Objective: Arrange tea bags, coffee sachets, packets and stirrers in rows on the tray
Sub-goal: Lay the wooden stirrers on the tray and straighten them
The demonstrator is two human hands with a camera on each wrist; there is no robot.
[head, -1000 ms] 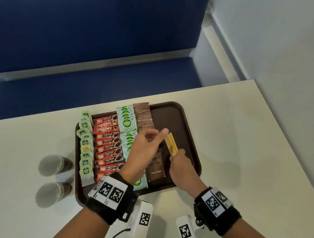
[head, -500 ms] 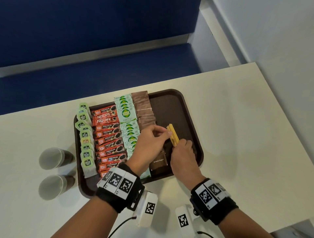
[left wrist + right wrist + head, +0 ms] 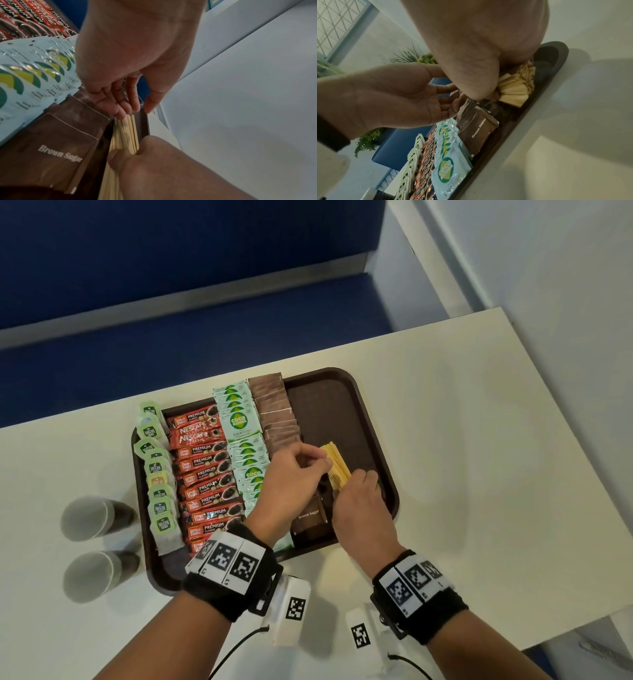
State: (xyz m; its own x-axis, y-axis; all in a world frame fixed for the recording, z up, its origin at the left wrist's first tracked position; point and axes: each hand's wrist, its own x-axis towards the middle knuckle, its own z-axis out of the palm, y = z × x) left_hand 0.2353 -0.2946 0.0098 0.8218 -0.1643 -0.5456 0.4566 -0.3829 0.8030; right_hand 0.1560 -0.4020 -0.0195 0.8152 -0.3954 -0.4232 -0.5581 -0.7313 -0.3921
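Note:
A brown tray [image 3: 376,440] holds rows, from left to right: tea bags [image 3: 159,484], red coffee sachets [image 3: 205,470], pale green sugar packets [image 3: 239,422] and brown sugar packets [image 3: 274,412]. Over the tray's bare right part my right hand [image 3: 346,491] grips the near end of a bundle of wooden stirrers [image 3: 337,465]. My left hand [image 3: 323,462] pinches the bundle's far end. In the left wrist view its fingertips [image 3: 123,115] lie on the stirrers [image 3: 126,135], with the thumb just beside them. The stirrers [image 3: 513,86] fan out of my right fist in the right wrist view.
Two paper cups [image 3: 89,518] [image 3: 92,577] lie on the white table [image 3: 479,474] left of the tray. A blue bench [image 3: 205,337] runs behind the table. The table's right edge and a wall are close on the right.
My left index finger was stretched out against the bundle; now the fingers are curled in and pinch its far end. The right hand keeps its grip and the bundle has barely shifted.

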